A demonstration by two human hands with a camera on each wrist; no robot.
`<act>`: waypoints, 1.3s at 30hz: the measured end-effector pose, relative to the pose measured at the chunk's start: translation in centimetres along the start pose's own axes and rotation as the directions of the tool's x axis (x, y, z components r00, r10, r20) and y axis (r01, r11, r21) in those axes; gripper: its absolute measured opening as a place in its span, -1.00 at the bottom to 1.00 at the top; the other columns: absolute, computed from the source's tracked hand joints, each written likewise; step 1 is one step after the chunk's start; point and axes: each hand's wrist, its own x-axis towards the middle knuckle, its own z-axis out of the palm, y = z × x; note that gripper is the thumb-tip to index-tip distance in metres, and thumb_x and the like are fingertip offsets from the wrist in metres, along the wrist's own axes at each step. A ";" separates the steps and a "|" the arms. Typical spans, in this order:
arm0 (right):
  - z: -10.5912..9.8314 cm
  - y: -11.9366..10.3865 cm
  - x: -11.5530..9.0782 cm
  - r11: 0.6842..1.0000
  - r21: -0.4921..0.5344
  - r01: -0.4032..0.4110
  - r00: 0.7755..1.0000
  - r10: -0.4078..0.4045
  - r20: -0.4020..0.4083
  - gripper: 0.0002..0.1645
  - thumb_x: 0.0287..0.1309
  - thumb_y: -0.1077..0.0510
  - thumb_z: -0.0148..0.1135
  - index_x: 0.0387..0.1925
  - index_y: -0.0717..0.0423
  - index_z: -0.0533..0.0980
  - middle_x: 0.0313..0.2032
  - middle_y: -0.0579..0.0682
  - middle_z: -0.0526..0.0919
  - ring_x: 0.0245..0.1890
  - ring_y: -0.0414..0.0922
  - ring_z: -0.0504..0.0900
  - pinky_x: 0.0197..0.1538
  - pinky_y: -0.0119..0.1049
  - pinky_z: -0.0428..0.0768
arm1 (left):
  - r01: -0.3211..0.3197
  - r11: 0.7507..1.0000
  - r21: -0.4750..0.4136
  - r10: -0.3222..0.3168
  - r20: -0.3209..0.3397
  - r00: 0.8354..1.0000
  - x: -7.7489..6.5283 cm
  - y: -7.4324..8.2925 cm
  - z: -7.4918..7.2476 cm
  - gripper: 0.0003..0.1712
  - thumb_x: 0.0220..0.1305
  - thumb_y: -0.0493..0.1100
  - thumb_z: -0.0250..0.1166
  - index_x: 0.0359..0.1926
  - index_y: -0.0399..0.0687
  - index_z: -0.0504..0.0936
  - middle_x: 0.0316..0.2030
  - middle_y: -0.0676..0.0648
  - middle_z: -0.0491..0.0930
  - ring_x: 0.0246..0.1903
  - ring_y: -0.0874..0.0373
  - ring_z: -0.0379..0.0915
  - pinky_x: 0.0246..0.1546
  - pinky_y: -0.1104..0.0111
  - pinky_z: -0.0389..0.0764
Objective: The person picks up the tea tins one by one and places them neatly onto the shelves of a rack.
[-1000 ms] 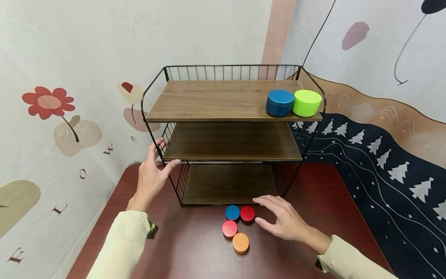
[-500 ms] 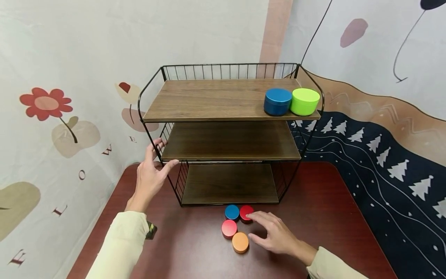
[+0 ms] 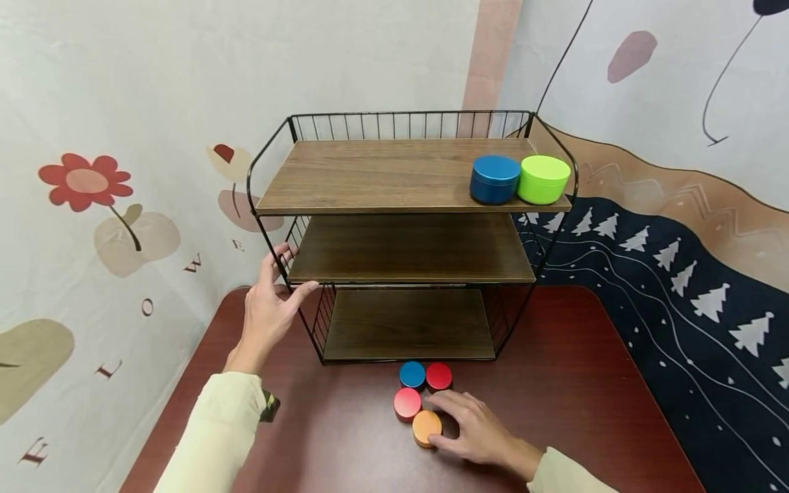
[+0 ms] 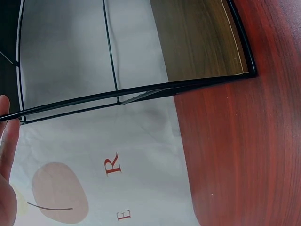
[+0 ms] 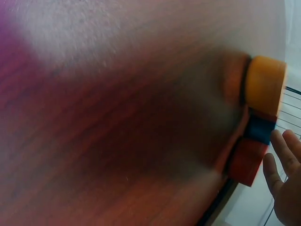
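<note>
Sitting nearest the person in a small cluster on the counter (image 3: 345,445), the orange container (image 3: 427,428) has the right hand (image 3: 474,430) just at its right side. That hand is open, its thumb at the near right edge of the lid and its fingers spread toward the far left, beside the pink-red container (image 3: 407,404); whether the thumb presses the orange container is hard to tell. Beyond the pink-red container stands a small blue container (image 3: 412,374), with a dark red container (image 3: 439,375) to its right.

Just past the cluster stands the three-tier rack (image 3: 370,174), wooden boards in a black wire frame. The left hand (image 3: 265,311) rests against its left side, fingers extended by the wire and thumb pointing right along the middle board's front edge. On the top board, at the right, a larger blue container (image 3: 495,180) stands beside a lime-green container (image 3: 544,180). Behind hangs a pale printed cloth (image 3: 370,61).
</note>
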 end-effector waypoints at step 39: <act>2.7 -0.2 -1.0 0.994 0.005 -0.109 0.988 0.108 0.110 -0.37 0.15 -0.21 0.40 0.20 -0.08 0.54 0.04 -0.17 0.61 0.00 -0.18 0.60 -0.03 -0.10 0.61 | -0.007 1.000 -0.008 0.007 -0.010 1.000 0.1 -0.1 0.1 -0.09 0.14 -0.10 0.52 0.44 0.07 0.24 0.26 -0.03 0.52 -0.47 0.48 0.57 -0.40 0.67 0.49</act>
